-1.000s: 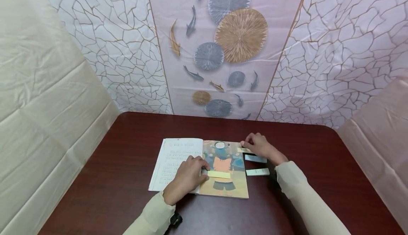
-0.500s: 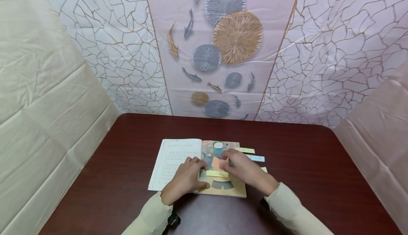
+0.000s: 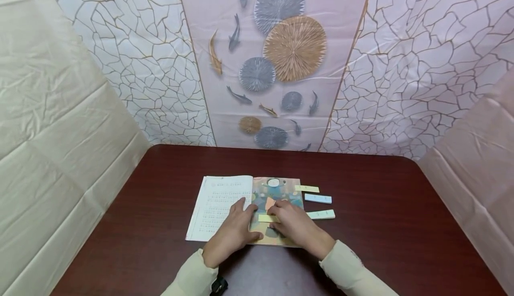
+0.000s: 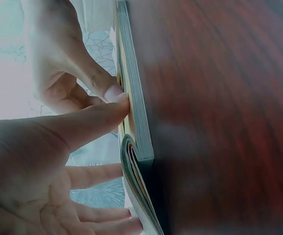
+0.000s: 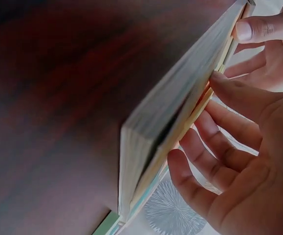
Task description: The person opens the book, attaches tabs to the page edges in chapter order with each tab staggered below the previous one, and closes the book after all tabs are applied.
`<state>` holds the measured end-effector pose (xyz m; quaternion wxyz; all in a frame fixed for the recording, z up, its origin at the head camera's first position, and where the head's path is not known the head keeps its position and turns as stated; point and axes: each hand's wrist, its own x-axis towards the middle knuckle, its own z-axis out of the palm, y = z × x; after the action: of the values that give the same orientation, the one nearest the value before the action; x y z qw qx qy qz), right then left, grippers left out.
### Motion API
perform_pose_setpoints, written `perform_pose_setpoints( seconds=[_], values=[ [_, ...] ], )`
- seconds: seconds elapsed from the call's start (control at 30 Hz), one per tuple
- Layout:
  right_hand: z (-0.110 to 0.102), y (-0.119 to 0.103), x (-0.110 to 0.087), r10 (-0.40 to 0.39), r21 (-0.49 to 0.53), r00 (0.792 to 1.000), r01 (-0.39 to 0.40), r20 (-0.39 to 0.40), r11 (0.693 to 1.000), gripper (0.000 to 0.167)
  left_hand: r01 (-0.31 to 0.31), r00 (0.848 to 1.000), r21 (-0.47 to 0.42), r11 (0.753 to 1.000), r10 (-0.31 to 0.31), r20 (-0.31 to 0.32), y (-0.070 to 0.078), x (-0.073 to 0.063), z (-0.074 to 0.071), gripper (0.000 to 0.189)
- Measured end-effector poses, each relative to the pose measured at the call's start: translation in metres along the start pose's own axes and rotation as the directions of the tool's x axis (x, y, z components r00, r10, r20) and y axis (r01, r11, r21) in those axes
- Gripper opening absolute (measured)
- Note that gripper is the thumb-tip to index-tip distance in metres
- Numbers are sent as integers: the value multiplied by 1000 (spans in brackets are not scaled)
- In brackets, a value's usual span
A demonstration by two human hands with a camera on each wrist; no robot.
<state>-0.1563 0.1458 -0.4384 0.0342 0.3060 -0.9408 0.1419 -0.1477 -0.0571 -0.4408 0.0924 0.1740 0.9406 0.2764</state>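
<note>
An open book lies on the table, its left page point(image 3: 217, 198) printed with text and its right page point(image 3: 257, 238) showing a coloured picture. My left hand point(image 3: 230, 228) rests with fingers spread near the book's fold, the thumb on the right page. A yellow sticky strip point(image 3: 266, 218) lies across the picture. Over its right part is my right hand point(image 3: 299, 225), with fingers loosely bent and the thumb apart from them. In the right wrist view these fingertips point(image 5: 178, 159) touch the page from above. The strip's right end is hidden.
Right of the book lie three sticky-note pads: a yellow pad point(image 3: 307, 189) overlapping the page edge, a blue pad point(image 3: 318, 199) and a pale green pad point(image 3: 321, 215). The dark red table point(image 3: 381, 224) ends at patterned cloth walls point(image 3: 273, 122).
My right hand has moved from the yellow pad, left and towards me, onto the yellow strip on the right page. My left hand stays by the fold, its fingers slightly more spread.
</note>
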Motion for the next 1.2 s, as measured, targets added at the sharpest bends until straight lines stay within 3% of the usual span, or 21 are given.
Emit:
perform_pose_setpoints(
  seconds=[0.23, 0.47, 0.77, 0.93, 1.2],
  values=[
    [-2, 1, 0, 9, 11, 999, -9, 34, 1000, 16, -10, 1000, -58, 998, 11, 15, -1, -2, -1, 69],
    [-19, 20, 2, 136, 88, 988, -142, 79, 986, 22, -29, 999, -104, 994, 30, 12, -4, -5, -3, 73],
    [-47, 81, 10, 231, 205, 969, -244, 84, 948, 24, -35, 999, -73, 997, 37, 28, -5, -3, -3, 72],
    [-48, 119, 12, 262, 259, 959, -282, 111, 924, 23, -28, 999, -57, 998, 29, 22, -5, -4, -2, 72],
    [-37, 160, 7, 329, 221, 943, -333, 55, 917, 26, -9, 999, -104, 995, 13, 32, -7, -5, -2, 72]
  ],
)
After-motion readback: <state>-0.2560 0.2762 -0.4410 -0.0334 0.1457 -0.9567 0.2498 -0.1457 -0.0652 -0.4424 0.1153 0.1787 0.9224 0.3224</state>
